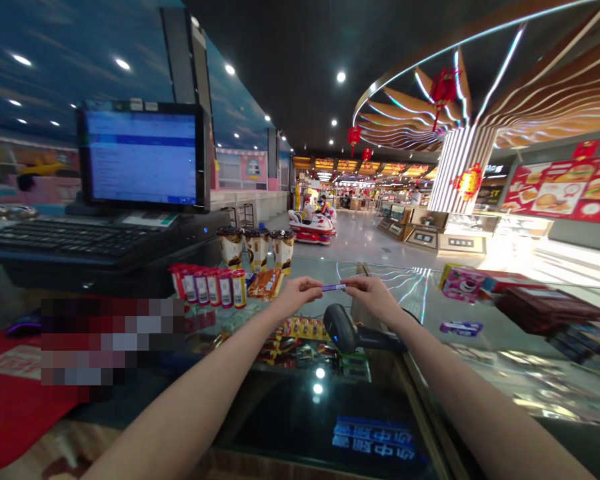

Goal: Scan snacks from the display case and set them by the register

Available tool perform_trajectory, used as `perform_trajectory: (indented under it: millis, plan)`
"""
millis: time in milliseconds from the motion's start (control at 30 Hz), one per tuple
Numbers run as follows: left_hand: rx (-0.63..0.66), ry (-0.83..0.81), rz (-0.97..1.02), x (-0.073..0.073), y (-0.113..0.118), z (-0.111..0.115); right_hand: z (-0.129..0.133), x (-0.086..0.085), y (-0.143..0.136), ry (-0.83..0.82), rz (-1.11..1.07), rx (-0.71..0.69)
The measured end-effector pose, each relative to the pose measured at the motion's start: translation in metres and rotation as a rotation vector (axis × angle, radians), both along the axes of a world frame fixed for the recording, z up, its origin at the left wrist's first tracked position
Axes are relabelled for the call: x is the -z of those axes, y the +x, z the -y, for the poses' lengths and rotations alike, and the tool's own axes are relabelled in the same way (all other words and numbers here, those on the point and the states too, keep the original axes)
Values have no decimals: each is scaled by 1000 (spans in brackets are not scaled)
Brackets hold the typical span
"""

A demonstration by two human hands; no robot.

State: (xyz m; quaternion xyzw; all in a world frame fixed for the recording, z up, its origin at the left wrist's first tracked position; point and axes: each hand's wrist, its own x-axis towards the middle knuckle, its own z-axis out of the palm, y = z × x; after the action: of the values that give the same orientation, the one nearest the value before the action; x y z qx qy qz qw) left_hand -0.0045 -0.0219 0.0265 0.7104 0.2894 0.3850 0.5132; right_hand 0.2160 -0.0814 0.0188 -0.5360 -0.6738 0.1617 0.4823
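Between my two hands is a slim purple-and-white packet (333,288), held level above the glass counter. My left hand (303,295) pinches its left end, and my right hand (367,293) pinches the right end. Just below my hands a black barcode scanner (341,328) lies on the counter, its handle pointing right under my right forearm. To the left of my left hand sit an orange-brown packet (265,284) and a row of red and purple tubes (213,287). Off to the right lies another purple packet (461,328).
Lidded cups (257,248) stand behind the tubes. A monitor (143,157) and a black keyboard (55,240) occupy the left side. Toward the right are a pink box (463,283) and stacked brown packages (550,310). Snacks (305,328) show through the counter glass.
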Motion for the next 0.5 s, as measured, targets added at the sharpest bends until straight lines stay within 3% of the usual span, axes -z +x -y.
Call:
perform_trajectory:
  millis: [233, 333, 433, 500]
  plan:
    - [-116, 32, -21, 7, -9, -5, 16, -7, 11, -78, 76, -6]
    - [-133, 33, -37, 10, -11, -5, 37, -14, 20, -179, 129, -131]
    - [-159, 31, -44, 12, -10, -5, 57, -21, 25, -422, 161, -338]
    - [-178, 28, -49, 12, -10, -7, 65, -23, 26, -509, 235, -385]
